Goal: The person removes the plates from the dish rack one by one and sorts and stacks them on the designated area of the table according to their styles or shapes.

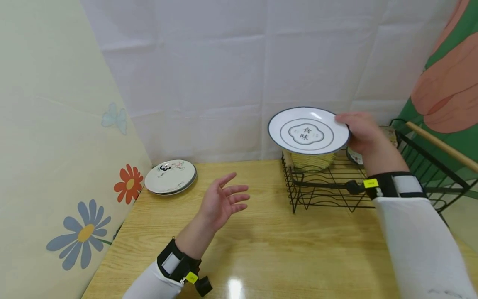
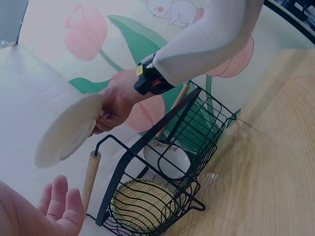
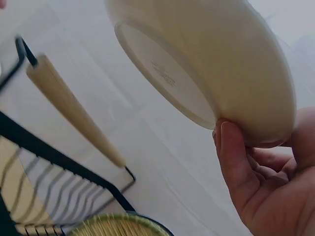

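Note:
A white plate (image 1: 276,128) with a dark blue rim and printed characters at its centre is held up above the wire basket (image 1: 317,185). My right hand (image 1: 360,131) pinches its right edge, fingers curled under the pale base (image 3: 167,73) in the right wrist view. Over the wooden table, my left hand (image 1: 222,203) is raised with its fingers spread and holds nothing. Beyond it, a small stack of floral plates (image 1: 169,178) lies by the wall. Inside the basket are a round woven yellow-green item (image 2: 142,204) and a white flowered bowl (image 2: 170,160).
Wooden handles (image 1: 442,145) rise at the ends of the black wire basket. A white cloth (image 1: 209,83) hangs behind the table (image 1: 257,241), and flower-printed walls (image 1: 33,145) stand on both sides.

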Tool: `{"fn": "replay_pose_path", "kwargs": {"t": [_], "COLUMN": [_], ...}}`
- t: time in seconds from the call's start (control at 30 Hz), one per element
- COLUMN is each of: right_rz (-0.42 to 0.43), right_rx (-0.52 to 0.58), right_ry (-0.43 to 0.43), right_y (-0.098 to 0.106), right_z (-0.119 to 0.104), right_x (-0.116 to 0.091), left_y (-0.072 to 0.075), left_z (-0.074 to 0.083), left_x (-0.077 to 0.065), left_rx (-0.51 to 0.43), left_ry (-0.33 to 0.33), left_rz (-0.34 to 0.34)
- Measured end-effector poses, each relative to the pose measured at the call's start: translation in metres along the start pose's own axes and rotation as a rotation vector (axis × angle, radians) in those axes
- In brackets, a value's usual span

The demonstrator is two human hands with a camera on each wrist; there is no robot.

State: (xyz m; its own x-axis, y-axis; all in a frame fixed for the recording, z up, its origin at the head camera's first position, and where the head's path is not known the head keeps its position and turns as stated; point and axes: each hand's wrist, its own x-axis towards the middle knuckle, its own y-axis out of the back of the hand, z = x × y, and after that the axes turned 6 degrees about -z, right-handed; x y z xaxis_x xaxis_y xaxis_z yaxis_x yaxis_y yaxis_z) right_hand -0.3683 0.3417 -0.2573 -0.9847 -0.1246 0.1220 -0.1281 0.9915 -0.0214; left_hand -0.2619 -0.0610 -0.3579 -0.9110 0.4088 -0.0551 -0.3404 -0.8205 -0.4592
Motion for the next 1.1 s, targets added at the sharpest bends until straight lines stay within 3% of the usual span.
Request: {"fn": "replay_pose_path", "kwargs": {"t": [0.13, 0.23, 0.43, 0.77, 1.1], "right_rz": [-0.051, -0.129, -0.222, -0.230, -0.196], "right_rx": [0.058, 0.162, 0.332, 0.359, 0.328], "right_ry": [0.032, 0.064, 0.050, 0.014, -0.045], "right_y": [-0.020, -0.036, -0.070, -0.120, -0.150], "right_z": [0.002, 0.005, 0.016, 0.032, 0.036], "right_x": [-0.012, -0.019, -0.032, -0.055, -0.079], "left_y": [0.002, 0.003, 0.001, -0.007, -0.007], "left_z": [0.004, 0.007, 0.013, 0.024, 0.033], "left_x": [-0.001, -0.002, -0.008, -0.020, -0.029], "left_rx": [0.005, 0.012, 0.032, 0.149, 0.138], "left_ry": [-0.001, 0.001, 0.004, -0.093, -0.210], "left_rz": [0.002, -0.010, -0.024, 0.027, 0.121]}}
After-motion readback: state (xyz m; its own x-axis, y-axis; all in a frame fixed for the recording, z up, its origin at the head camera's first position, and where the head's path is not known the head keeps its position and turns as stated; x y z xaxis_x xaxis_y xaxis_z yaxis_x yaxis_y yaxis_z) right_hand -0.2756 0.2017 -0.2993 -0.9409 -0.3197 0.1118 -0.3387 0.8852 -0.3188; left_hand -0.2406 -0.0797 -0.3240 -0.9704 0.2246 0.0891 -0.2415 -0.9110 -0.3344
